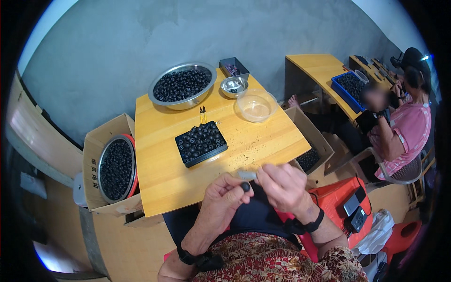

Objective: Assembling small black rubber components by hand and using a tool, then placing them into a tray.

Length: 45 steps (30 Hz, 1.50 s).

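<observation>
Between the thumb and fingers of my left hand (220,201) is a small round black piece (245,186). My right hand (283,187) is closed on a small tool with a flat, pale grey end (246,175), which points left just above the black piece. Its handle is hidden in my fist. Both hands are over my lap at the table's near edge. Beyond them on the table, a black rectangular tray (202,159) is heaped with similar black pieces, and yellow-handled snips (203,114) lie just behind it.
On the yellow table (157,174) stand a steel basin (206,96) of black pieces, a small steel bowl (234,87), a clear plastic bowl (257,105) and a dark box (242,69). Cardboard boxes (112,124) flank it. At right, a seated person (404,127) works beside a red stool (333,199).
</observation>
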### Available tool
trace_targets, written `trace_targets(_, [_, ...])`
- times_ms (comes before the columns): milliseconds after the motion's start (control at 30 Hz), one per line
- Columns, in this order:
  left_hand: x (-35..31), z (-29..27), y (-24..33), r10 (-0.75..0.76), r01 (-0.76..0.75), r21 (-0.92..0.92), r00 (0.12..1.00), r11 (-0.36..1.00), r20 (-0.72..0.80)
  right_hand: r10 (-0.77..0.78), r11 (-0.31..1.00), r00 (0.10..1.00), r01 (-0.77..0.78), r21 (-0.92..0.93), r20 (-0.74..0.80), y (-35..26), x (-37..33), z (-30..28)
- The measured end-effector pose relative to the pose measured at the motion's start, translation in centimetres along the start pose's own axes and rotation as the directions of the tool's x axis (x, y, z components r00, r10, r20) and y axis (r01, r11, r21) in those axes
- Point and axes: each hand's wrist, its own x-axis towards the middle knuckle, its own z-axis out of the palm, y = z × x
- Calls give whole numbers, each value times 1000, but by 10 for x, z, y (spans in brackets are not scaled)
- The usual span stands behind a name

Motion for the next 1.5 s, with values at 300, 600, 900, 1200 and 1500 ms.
trace_targets(300, [1, 2, 7, 209, -215, 149, 976, 965, 55, 573, 688, 819, -496, 530, 23, -1, -2, -2])
trace_targets(600, [4, 6, 2, 238, -206, 405, 971, 891, -32, 590, 467, 779, -544, 697, 214, -22, 13, 2])
trace_targets(900, [6, 2, 0, -33, 28, -68, 996, 997, -78, 304, 856, 952, -262, 445, -24, -24, 7, 3])
trace_targets(1200, [13, -9, -1, -102, 105, -117, 994, 988, 26, 261, 893, 961, -203, 402, -93, -17, 4, 9])
trace_targets(1500, [9, -19, -9, -148, 151, -85, 988, 985, 43, 211, 912, 975, -174, 371, -63, -17, -1, 8])
